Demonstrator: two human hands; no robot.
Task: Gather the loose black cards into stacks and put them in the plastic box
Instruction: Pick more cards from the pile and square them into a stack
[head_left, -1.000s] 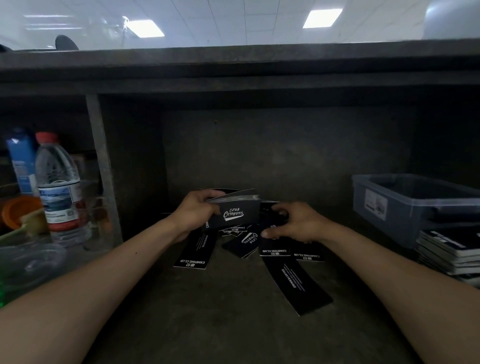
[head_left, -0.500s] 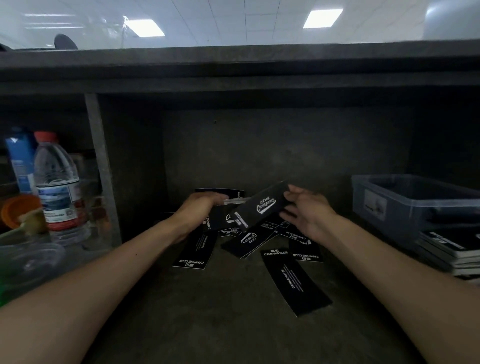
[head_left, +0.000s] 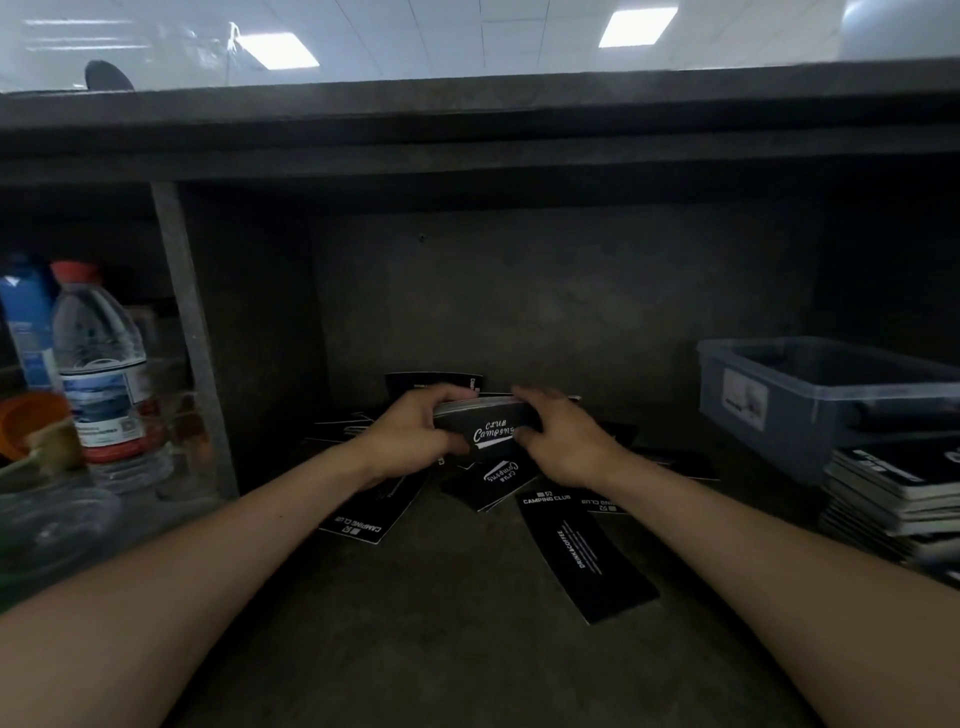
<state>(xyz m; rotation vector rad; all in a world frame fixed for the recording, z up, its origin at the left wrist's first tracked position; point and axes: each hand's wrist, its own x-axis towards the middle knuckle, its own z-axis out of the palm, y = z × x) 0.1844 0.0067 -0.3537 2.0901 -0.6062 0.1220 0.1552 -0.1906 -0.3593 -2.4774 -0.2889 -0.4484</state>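
— Black cards (head_left: 605, 506), nearest first: where do they lie?
— Closest is the DRINK&COFFEE card (head_left: 587, 558), flat on the shelf floor (head_left: 441, 649) between the two forearms. Just past it, a CAMPING CLUB card (head_left: 371, 514) pokes out from under the left wrist, and one with a script logo (head_left: 493, 480) lies upside down below the hands.
— And the hands?
— Both are on one stack (head_left: 485, 428), lifted clear of the heap. The left hand (head_left: 410, 441) has its grip closed round the left end, thumb in front. The right hand (head_left: 566, 441) curls over the right end, holding it too.
— What gets in the way?
— The hands and wrists cover much of the heap, so how many cards lie beneath cannot be told. More cards show behind them, and one (head_left: 431, 384) leans near the back wall.
— The sides?
— On the right, finished stacks (head_left: 893, 488) are piled in front of the plastic box (head_left: 810, 405), hiding its near corner; what the box holds is too dark to tell. On the left, past a grey divider post (head_left: 192, 338), stands a water bottle (head_left: 101, 374) with a red cap, a blue carton (head_left: 26, 322) behind it.
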